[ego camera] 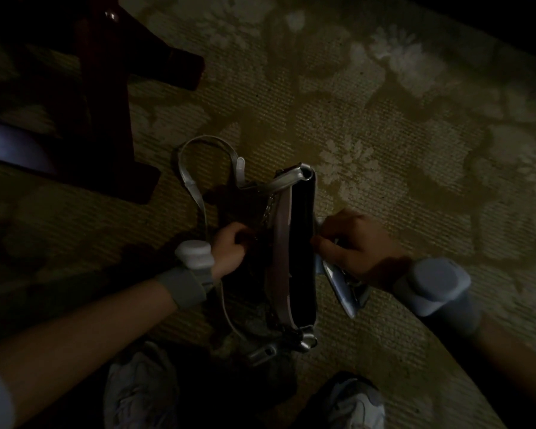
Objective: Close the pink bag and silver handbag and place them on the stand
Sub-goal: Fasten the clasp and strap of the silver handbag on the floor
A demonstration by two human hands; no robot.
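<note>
The scene is very dark. A silver handbag (pixel 300 249) stands on the carpet in the middle, its dark mouth open upward. Its pale strap (pixel 195 181) loops out to the left. My left hand (pixel 229 252) grips the bag's left side, fingers curled into the dark material. My right hand (pixel 353 246) pinches the bag's right rim, and a silver flap (pixel 341 289) sticks out beneath it. A dark wooden stand (pixel 112 97) rises at the upper left. I cannot make out a pink bag for certain.
Patterned floral carpet (pixel 384 119) covers the floor. My two pale shoes (pixel 140 391) show at the bottom edge. A pale rounded object (pixel 13 147) sits at the left, behind the stand's leg.
</note>
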